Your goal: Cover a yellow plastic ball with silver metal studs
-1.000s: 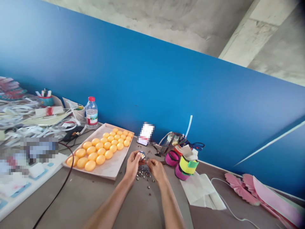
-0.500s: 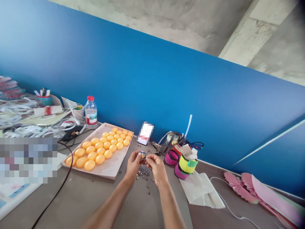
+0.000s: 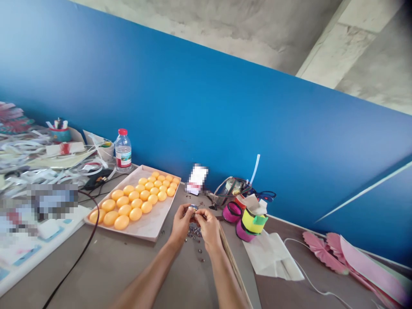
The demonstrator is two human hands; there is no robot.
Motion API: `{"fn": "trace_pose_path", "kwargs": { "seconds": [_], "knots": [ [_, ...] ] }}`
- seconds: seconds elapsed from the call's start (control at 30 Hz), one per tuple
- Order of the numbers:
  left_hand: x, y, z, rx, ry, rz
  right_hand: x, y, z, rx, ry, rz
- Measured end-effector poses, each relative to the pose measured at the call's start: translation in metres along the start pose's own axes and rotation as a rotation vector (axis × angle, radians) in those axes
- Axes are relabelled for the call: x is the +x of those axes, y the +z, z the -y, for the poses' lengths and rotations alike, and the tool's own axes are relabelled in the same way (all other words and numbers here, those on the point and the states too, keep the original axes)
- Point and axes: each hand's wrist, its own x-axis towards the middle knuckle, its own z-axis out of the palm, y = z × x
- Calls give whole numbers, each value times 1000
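Table (image 3: pixel 106 266): we are working at its grey top.
Piece (image 3: pixel 193 207): we are holding it near shiny bits (image 3: pixel 194 233).
Left hand (image 3: pixel 181 219): pinching it narrowly.
Right hand (image 3: pixel 208 223): meeting it; whether gripping, we cannot tell.
Tray (image 3: pixel 148 226): lying left, bearing orange balls (image 3: pixel 135 214).

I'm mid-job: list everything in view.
Table: one, grey, foreground
Wall: one, blue, behind table
Tray: one, whitish, table's left
Balls: many, orange, in tray
Bottle: one, clear, behind tray
Phone: one, white screen, near wall
Metal bits: many, silvery, table centre
Small piece: one, bluish, centre, partly hidden
Bands: several, magenta and yellow, right
Paper: one, white, beside bands
Fans: at least two, pink, far right
Strips: many, white, far left
Left hand: one, centre, fingers on piece
Right hand: one, centre, fingers at piece
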Motion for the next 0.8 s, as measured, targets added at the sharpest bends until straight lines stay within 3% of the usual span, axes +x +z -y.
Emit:
{"fn": "trace_pose_path", "kwargs": {
  "seconds": [0.2,0.6,0.8],
  "knots": [
    [-1,-1,3,5,14,4,0,-4,2,99,100,47],
    [-9,1,-2,119,60,-9,2,-7,-3,200,147,61],
    [-12,0,-1,196,124,-26,1,-4,-4,107,134,24]
  ]
}}
